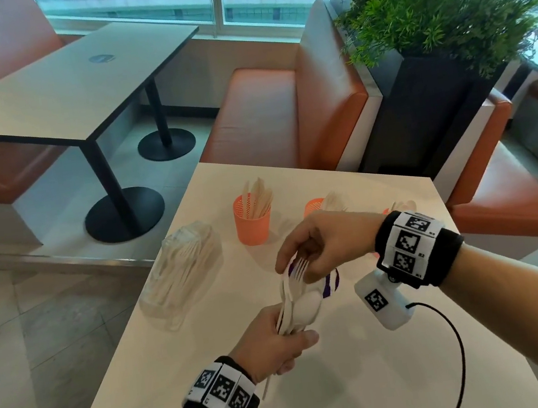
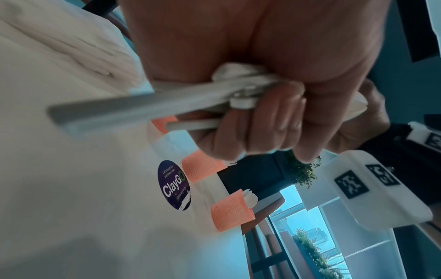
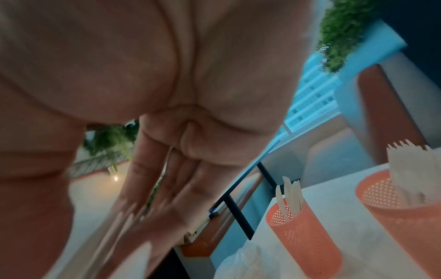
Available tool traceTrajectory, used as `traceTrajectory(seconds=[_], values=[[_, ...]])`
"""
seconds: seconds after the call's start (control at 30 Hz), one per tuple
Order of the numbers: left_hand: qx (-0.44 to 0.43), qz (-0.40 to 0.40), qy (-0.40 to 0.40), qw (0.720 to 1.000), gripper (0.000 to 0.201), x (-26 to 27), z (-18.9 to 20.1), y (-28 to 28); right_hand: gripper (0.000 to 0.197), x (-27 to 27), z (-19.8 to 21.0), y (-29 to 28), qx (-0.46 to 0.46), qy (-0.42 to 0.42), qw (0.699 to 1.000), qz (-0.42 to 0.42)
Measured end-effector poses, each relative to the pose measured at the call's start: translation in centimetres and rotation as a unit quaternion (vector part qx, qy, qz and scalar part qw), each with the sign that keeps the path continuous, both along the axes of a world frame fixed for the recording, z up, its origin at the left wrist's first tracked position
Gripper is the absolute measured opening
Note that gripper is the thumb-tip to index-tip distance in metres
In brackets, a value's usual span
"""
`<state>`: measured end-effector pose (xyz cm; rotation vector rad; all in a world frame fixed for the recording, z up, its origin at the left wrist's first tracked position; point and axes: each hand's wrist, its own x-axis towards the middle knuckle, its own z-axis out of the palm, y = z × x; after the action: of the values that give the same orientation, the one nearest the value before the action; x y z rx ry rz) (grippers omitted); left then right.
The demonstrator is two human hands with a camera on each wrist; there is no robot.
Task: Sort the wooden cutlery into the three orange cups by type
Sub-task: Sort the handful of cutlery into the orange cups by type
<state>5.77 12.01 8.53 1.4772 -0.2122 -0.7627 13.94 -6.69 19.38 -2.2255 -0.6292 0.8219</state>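
My left hand point(image 1: 280, 344) grips a bundle of pale cutlery point(image 1: 304, 306) by the handles, above the table's middle; the left wrist view shows the handles point(image 2: 214, 94) in my fist. My right hand point(image 1: 302, 254) reaches over the bundle's top and pinches the head of a fork point(image 1: 300, 267). Three orange mesh cups stand behind. The left cup point(image 1: 252, 220) holds knives. The middle cup point(image 1: 312, 205) holds forks and is half hidden by my right hand. Only a sliver of the right cup point(image 1: 386, 211) shows behind my wristband.
A clear plastic bag of more cutlery point(image 1: 183, 267) lies at the white table's point(image 1: 373, 389) left edge. A purple round sticker point(image 1: 330, 283) is on the tabletop under my hands. Orange benches, a planter and another table stand beyond.
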Motion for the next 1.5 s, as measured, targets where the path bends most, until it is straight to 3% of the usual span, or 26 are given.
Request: traceTrajectory(seconds=[0.07,0.2,0.37,0.43,0.53,0.63,0.73,0.87,0.93,1.03,1.1,1.17,1.2,1.27,1.33,1.4,1.5], values=[[-0.016,-0.001,0.012,1.0,0.022,0.0,0.0,0.0,0.03,0.3,-0.2,-0.5,0.021,0.016,1.0,0.004],[-0.02,-0.008,-0.011,1.0,0.03,0.4,0.2,-0.3,0.016,0.9,-1.2,-1.0,0.048,-0.034,0.998,-0.029],[0.009,0.008,-0.018,1.0,0.037,1.2,0.0,-0.4,0.017,2.1,-1.4,-2.4,0.114,-0.074,0.986,-0.095],[0.023,0.025,-0.018,0.999,0.036,1.7,-0.3,-0.3,0.016,2.7,-0.8,-3.3,0.157,-0.1,0.969,-0.161],[0.055,0.062,-0.027,0.996,0.036,2.4,-0.9,0.0,0.009,4.7,0.0,-6.1,0.171,-0.202,0.919,-0.291],[0.086,0.098,-0.052,0.99,0.035,3.2,-1.4,0.4,0.009,7.0,-0.8,-9.1,0.09,-0.306,0.865,-0.388],[0.094,0.128,-0.06,0.986,0.041,4.0,-1.7,0.6,0.007,8.8,-3.6,-10.6,-0.024,-0.326,0.845,-0.423],[0.106,0.143,-0.081,0.981,0.046,4.2,-1.6,0.4,0.008,10.3,-7.4,-10.6,-0.101,-0.292,0.856,-0.415],[0.105,0.152,-0.082,0.979,0.045,4.2,-1.6,0.4,0.018,10.6,-8.3,-10.6,-0.123,-0.251,0.869,-0.408],[0.1,0.165,-0.077,0.978,0.043,4.1,-1.6,0.4,0.042,10.5,-8.1,-10.6,-0.184,-0.216,0.874,-0.395],[0.09,0.174,-0.07,0.978,0.041,4.0,-1.5,0.3,0.043,9.7,-6.9,-9.8,-0.217,-0.254,0.868,-0.368],[0.083,0.181,-0.065,0.978,0.039,3.9,-1.3,-0.1,0.031,7.8,-5.2,-7.9,-0.184,-0.298,0.875,-0.333],[0.082,0.183,-0.065,0.977,0.039,3.8,-1.2,-0.3,0.026,6.5,-4.3,-6.6,-0.148,-0.297,0.893,-0.304],[0.081,0.181,-0.071,0.978,0.038,3.6,-0.8,-0.8,0.033,3.5,-2.9,-3.9,-0.066,-0.223,0.947,-0.222],[0.068,0.164,-0.072,0.981,0.035,3.4,-0.4,-1.3,0.053,0.7,-2.4,-1.9,-0.013,-0.112,0.984,-0.135],[0.047,0.131,-0.062,0.988,0.03,3.0,0.0,-1.8,0.062,-1.1,-2.5,-1.2,0.011,-0.071,0.994,-0.078],[0.021,0.066,-0.057,0.996,0.041,2.3,0.4,-2.1,0.045,-2.2,-2.1,-1.4,0.042,-0.073,0.994,-0.07]])
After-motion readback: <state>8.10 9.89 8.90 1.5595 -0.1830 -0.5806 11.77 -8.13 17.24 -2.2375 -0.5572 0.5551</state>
